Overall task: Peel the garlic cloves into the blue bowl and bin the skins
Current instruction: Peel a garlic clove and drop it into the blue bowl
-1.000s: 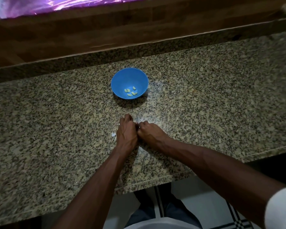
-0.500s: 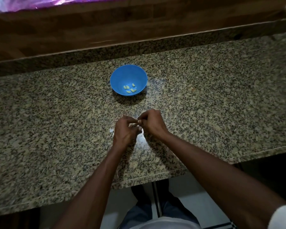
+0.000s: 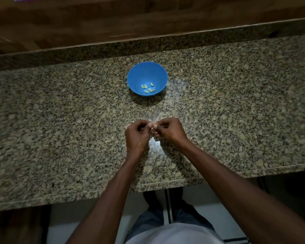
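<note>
You find no text, label, brand, number or sign to read here: not on the blue bowl (image 3: 147, 78) at 12 o'clock, and not on the granite counter (image 3: 60, 120) around it.

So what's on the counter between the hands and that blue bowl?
Nothing: in the head view, only bare granite counter separates the blue bowl from the left hand and right hand.
</note>
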